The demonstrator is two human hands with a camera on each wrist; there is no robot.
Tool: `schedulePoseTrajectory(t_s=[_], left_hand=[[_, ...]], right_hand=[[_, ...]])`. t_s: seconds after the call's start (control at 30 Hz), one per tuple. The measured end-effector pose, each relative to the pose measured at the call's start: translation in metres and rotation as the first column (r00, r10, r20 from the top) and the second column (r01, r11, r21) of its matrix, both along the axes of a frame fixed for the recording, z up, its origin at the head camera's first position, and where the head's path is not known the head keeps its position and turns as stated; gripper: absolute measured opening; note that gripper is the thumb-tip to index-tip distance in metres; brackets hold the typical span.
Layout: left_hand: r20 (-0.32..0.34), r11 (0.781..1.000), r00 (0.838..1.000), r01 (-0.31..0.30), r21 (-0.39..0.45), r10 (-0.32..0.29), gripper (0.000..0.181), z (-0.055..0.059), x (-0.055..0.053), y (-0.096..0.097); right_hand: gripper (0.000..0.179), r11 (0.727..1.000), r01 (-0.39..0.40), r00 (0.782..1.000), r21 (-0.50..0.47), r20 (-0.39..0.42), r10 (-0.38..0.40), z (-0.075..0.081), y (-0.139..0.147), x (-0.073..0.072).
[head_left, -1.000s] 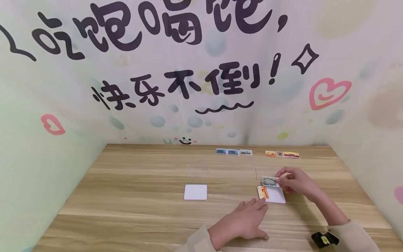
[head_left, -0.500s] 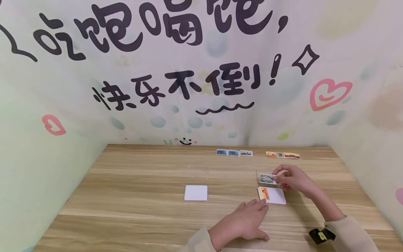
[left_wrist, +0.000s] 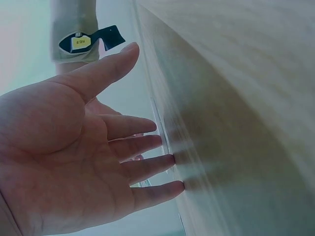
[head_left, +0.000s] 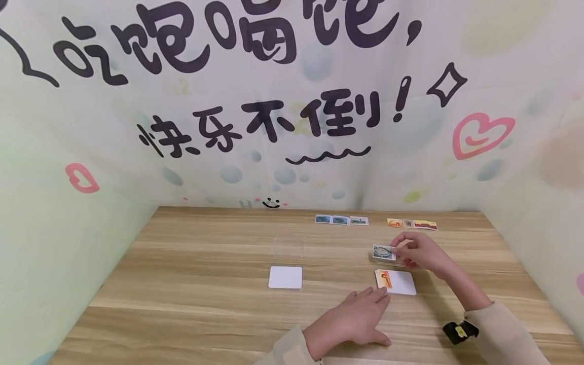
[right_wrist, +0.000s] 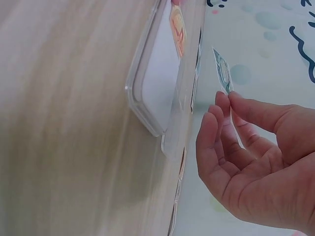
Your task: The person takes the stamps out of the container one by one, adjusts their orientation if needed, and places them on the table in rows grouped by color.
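My right hand (head_left: 422, 253) pinches a small grey-green postage stamp (head_left: 382, 252) between thumb and fingertips. The right wrist view shows the stamp (right_wrist: 223, 71) tilted up, above table height. In the head view it overlaps a clear plastic lid (head_left: 389, 262). Just nearer lies a clear shallow case with a white card (head_left: 402, 284) in it. An orange stamp (head_left: 384, 279) covers the card's left end. My left hand (head_left: 353, 317) is palm down with straight fingers, its fingertips right at the case's near left corner. The left wrist view shows these fingers (left_wrist: 147, 164) spread and straight.
Left on the table stand another white card (head_left: 285, 277) and a clear lid (head_left: 288, 247) behind it. Along the back edge lie a row of blue and green stamps (head_left: 341, 220) and a row of orange and brown ones (head_left: 412, 224). A printed cloth (head_left: 255, 167) encloses the table.
My right hand has carried the stamp away from me and slightly left, from the white card's far edge to over the clear lid. The left hand has stayed put.
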State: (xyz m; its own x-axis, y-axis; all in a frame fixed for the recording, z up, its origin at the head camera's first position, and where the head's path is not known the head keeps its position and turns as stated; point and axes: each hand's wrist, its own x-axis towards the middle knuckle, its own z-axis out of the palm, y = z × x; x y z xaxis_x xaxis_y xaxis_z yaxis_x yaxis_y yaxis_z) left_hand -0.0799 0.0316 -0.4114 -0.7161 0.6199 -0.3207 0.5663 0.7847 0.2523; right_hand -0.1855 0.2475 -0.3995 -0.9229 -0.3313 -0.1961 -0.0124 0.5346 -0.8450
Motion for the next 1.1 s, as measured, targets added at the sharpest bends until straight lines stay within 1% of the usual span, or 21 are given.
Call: schedulePoseTrajectory(t_s=[0.2, 0.33, 0.6, 0.83, 1.1], left_hand=[[0.004, 1.000, 1.000, 0.007, 0.000, -0.007, 0.086, 0.001, 0.000, 0.000], [0.013, 1.000, 1.000, 0.005, 0.000, -0.005, 0.086, 0.003, 0.000, -0.001], [-0.003, 1.000, 1.000, 0.011, -0.001, -0.011, 0.085, 0.003, 0.000, -0.001], [0.020, 1.000, 1.000, 0.012, 0.017, -0.012, 0.084, 0.001, -0.002, -0.001], [0.013, 1.000, 1.000, 0.013, 0.020, -0.013, 0.085, 0.001, -0.002, -0.002]], right_hand=[[0.020, 0.999, -0.025, 0.999, -0.037, -0.027, 0.024, -0.001, 0.000, -0.006], [0.020, 0.999, -0.026, 0.999, -0.035, -0.036, 0.025, 0.000, -0.002, -0.008], [0.022, 1.000, -0.012, 0.999, -0.006, -0.046, 0.012, 0.002, -0.006, -0.013], [0.022, 1.000, -0.011, 0.999, 0.003, -0.049, 0.011, -0.001, -0.008, -0.021], [0.021, 0.999, -0.044, 0.996, -0.019, -0.073, 0.042, -0.001, -0.013, -0.029]])
